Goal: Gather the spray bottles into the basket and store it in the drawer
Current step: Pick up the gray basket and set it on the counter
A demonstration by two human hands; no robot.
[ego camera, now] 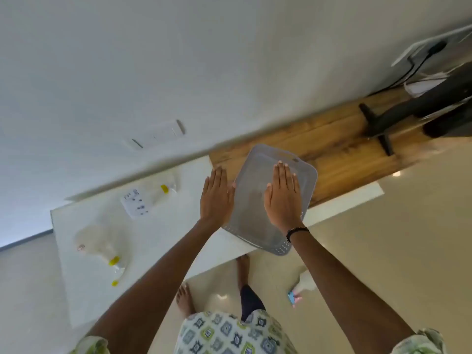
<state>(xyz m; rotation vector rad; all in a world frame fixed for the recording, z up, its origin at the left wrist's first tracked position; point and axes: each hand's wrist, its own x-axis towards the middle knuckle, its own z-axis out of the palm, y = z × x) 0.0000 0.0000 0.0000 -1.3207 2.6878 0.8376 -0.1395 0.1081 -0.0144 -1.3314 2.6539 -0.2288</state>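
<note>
The basket [258,221] sits on the table [178,241], overhanging its near edge, partly over the wooden top [339,146] at the right. One spray bottle [101,245] lies near the table's left end, another [150,198] toward the far edge. A third bottle [305,283] stands on the floor [383,238], right of the table.

A white table [178,241] meets a wooden top [357,139] along the white wall [204,60]. A black stand [378,126] rests on the wood. A cable [413,65] runs up the wall to a socket [438,44]. Glossy beige floor [408,226] lies below.
</note>
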